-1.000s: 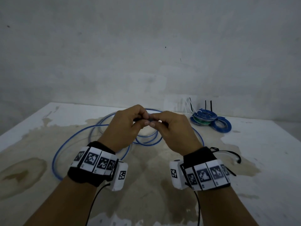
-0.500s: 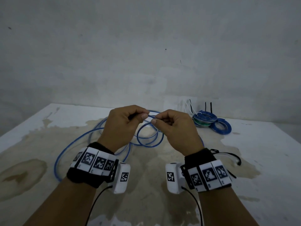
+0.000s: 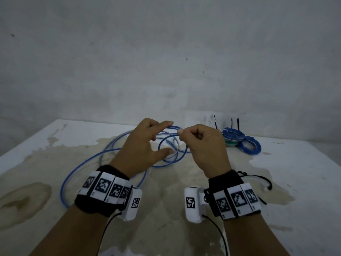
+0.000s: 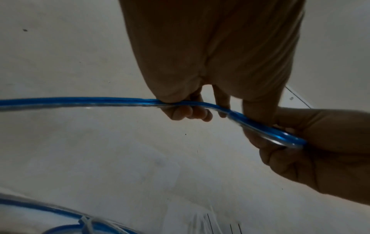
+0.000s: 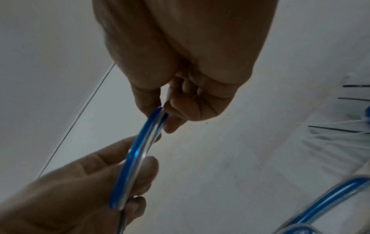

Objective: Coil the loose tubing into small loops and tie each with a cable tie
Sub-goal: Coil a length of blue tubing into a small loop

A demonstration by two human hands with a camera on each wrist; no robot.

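Observation:
Loose blue tubing sprawls in wide curves over the left of the stained white table. I hold a small loop of it in the air. My right hand pinches the tubing between thumb and forefinger. My left hand has its index finger and thumb spread apart, while its other fingers curl under the tubing that runs on to the right hand. In the right wrist view the tubing lies across the left hand's fingers.
Tied blue coils, one more, lie at the back right. Black cable ties and white ones stand against the wall behind them. A thin black cord trails from my right wrist.
My hands have drawn apart. The left thumb and index finger, which pinched at the tubing, have spread open. The small loop now hangs from the right hand's pinch.

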